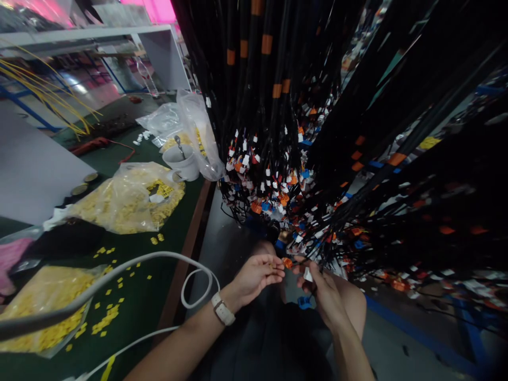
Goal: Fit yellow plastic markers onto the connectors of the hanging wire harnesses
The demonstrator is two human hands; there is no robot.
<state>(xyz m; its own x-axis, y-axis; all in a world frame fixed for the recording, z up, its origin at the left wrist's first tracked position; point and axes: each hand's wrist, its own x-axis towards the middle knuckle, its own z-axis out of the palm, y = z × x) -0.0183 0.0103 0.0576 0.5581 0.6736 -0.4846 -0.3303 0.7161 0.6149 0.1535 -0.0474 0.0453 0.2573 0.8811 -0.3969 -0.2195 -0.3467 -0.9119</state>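
My left hand point(257, 276), with a white watch on the wrist, has its fingers curled round what looks like a small yellow piece point(271, 266). Its fingertips are close to an orange connector point(287, 262); whether they touch it, I cannot tell. My right hand point(323, 291) is closed on a black cable end with connectors. A white connector point(308, 274) shows at its fingers, and a blue connector point(304, 302) hangs just below. Many black wire harnesses point(270, 106) hang in front, their lower ends crowded with white, orange and blue connectors.
On the green worktop point(159, 270) at left lie bags of yellow pieces point(123, 196), with loose ones scattered about. A white mug point(181, 161) with a spoon stands near the edge. A grey hose point(130, 262) loops beside my left arm. Blue frame bars point(420, 333) run low at right.
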